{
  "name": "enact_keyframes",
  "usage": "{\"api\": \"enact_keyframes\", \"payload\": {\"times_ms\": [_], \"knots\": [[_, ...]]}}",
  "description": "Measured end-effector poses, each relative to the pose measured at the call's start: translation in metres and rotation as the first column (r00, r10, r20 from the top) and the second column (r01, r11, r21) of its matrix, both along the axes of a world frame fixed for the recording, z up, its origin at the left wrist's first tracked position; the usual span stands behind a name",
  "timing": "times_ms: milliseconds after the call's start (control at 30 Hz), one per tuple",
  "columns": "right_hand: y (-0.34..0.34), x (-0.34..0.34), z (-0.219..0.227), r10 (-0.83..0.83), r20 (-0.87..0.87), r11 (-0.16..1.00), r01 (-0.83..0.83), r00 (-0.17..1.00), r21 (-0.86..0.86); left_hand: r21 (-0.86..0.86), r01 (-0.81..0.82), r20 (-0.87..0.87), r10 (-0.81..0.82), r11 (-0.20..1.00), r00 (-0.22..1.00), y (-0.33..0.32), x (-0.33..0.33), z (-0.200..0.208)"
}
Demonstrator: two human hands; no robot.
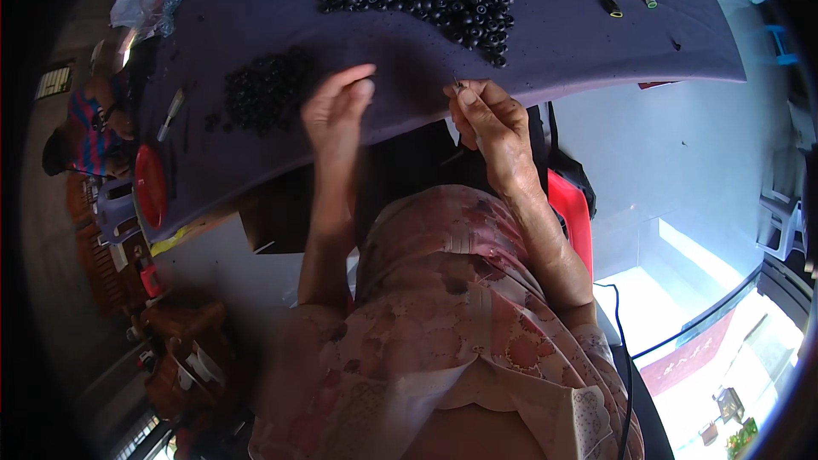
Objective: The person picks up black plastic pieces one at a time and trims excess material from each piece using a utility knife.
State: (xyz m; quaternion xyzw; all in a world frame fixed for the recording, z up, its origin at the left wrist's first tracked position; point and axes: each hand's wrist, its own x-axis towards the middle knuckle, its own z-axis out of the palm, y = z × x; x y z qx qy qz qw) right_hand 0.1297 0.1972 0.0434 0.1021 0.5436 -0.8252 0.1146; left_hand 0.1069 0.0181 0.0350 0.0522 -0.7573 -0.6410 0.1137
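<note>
Holds the left forearm [331, 204], bare, nearly upright in the view and slants the bare right forearm [550, 238] up and inward, with the hands apart from each other. Curves the left hand [335, 111] loosely, somewhat blurred, with the forefinger [348, 77] extended rightward above the thumb [364, 95] and both tips close together. Angles the right hand [497, 126] up and leftward, pinching with thumb and forefinger, other fingers bent.
</note>
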Motion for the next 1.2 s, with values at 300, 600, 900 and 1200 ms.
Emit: {"api": "enact_keyframes", "payload": {"times_ms": [300,600,900,1200], "knots": [[0.001,-0.003,-0.016,-0.002,-0.045,1.0,0.003,0.999,0.024,-0.83,-0.41,-0.44,0.009,0.379,0.898,-0.034,-0.027,-0.002],[0.006,0.0,-0.006,-0.044,-0.157,0.997,0.052,0.987,0.052,-0.586,0.132,-0.185,-0.291,0.799,0.939,0.07,-0.059,-0.025],[0.004,-0.002,-0.008,-0.008,-0.118,0.995,0.02,0.993,0.094,-0.562,0.16,-0.158,-0.295,0.812,0.943,0.066,-0.066,-0.027],[0.005,-0.005,-0.009,-0.03,-0.191,0.993,0.052,0.981,0.11,0.742,0.293,0.052,-0.488,0.603,0.871,0.048,-0.019,-0.009]]}}
